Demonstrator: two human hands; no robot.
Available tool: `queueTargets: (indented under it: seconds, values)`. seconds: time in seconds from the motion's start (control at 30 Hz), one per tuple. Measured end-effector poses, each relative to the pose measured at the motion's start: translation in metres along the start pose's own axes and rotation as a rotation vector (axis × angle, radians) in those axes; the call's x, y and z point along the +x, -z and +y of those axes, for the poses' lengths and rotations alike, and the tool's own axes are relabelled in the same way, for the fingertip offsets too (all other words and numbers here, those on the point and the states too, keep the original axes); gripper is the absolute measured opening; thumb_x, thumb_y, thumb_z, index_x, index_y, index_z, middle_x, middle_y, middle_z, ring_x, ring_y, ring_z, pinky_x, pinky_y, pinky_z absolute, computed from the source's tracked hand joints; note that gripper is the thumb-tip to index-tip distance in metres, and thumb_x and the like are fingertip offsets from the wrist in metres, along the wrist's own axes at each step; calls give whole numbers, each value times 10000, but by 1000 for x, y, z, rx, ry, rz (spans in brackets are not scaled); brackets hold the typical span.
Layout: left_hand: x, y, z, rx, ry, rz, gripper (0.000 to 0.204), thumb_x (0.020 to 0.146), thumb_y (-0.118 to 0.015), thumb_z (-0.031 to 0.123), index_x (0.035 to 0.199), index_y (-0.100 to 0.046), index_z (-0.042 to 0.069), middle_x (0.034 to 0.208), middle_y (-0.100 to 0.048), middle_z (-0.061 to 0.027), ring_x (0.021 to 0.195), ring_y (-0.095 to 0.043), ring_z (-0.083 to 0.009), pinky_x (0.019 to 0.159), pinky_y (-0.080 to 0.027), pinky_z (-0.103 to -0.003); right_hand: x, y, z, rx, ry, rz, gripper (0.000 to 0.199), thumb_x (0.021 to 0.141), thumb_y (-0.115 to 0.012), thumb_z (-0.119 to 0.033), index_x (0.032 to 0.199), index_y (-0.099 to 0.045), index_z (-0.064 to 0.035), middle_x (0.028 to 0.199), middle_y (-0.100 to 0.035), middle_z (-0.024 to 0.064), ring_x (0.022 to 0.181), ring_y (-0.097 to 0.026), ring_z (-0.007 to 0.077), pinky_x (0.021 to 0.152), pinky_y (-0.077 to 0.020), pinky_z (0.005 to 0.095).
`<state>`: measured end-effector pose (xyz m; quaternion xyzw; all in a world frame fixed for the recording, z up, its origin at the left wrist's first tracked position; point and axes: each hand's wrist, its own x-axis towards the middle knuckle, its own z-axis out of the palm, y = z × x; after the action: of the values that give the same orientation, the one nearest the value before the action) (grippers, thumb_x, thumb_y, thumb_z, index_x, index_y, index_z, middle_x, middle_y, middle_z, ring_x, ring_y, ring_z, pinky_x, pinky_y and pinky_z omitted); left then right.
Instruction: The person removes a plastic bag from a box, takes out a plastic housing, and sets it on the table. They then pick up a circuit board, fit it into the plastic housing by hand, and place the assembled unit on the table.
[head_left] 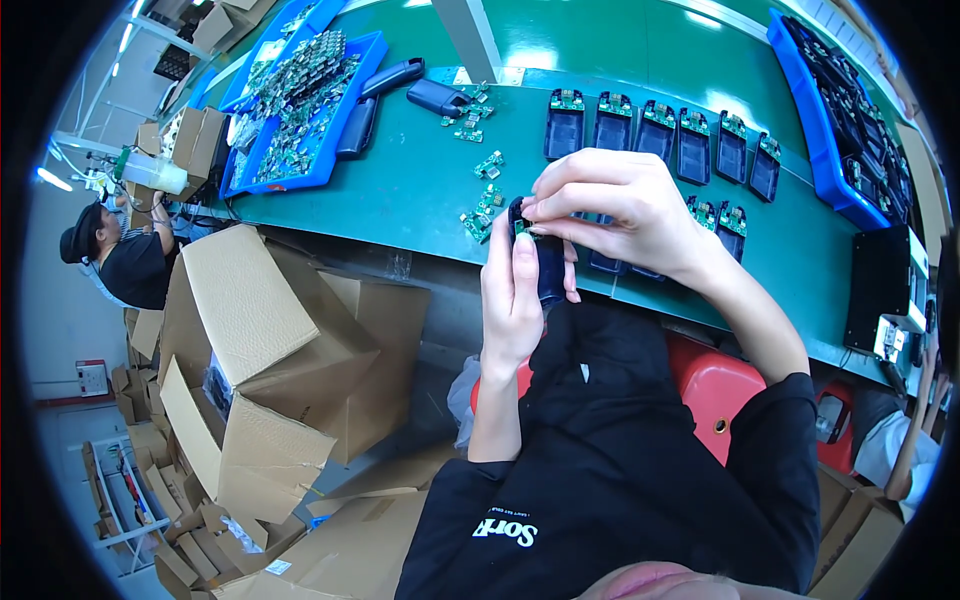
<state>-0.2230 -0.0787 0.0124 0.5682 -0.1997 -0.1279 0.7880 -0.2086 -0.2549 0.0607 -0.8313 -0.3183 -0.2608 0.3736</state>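
A dark blue plastic casing (550, 270) stands in my left hand (512, 300), whose fingers wrap around it just off the table's front edge. A green circuit board (523, 229) shows at the casing's top end, partly covered by fingers. My right hand (630, 205) reaches across from the right, its thumb and fingertips pinched together on the board there. Loose small circuit boards (480, 215) lie on the table just left of my hands. Beyond them, several open casings with boards fitted at their top ends (655, 130) stand in rows, some partly hidden behind my right hand.
A blue tray (318, 178) heaped with circuit boards sits at the left, closed dark casings (436, 97) beside it. Another blue tray (815, 130) of casings and a black box (880, 285) stand right. Open cardboard boxes (260, 310) crowd the left. Another person (135, 255) works far left.
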Motion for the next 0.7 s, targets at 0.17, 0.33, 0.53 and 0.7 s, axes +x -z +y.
queueTargets:
  seconds: [0.17,0.33,0.53,0.7]
  values:
    - [-1,2,3,130,-34,16,390,1088,-319,285,1313,-409,-20,857,-629,-113,654,-615,-129,588,-532,-257,4,2,-2,119,-41,10,240,800,-770,-85,1034,-718,-67,1011,-697,84,914,-698,209,804,-564,300]
    - [0,-3,10,-30,-12,90,378,1088,-315,284,1294,-424,-14,850,-640,-109,645,-620,-132,589,-537,-257,-1,11,2,559,-427,-173,387,844,-720,-60,1224,-652,-44,1153,-692,100,969,-689,195,889,-552,332]
    - [-1,0,10,-14,17,60,381,1088,-314,288,1298,-421,-12,841,-641,-103,650,-621,-132,592,-537,-256,-4,9,3,715,-554,-248,419,868,-683,-35,1281,-611,-14,1220,-677,116,1034,-679,181,940,-544,333]
    - [0,-2,11,4,11,38,388,1089,-317,297,1304,-418,-10,846,-637,-96,661,-618,-128,606,-532,-254,-5,12,2,728,-567,-227,398,876,-682,-34,1267,-615,0,1197,-688,123,1065,-677,182,964,-535,327]
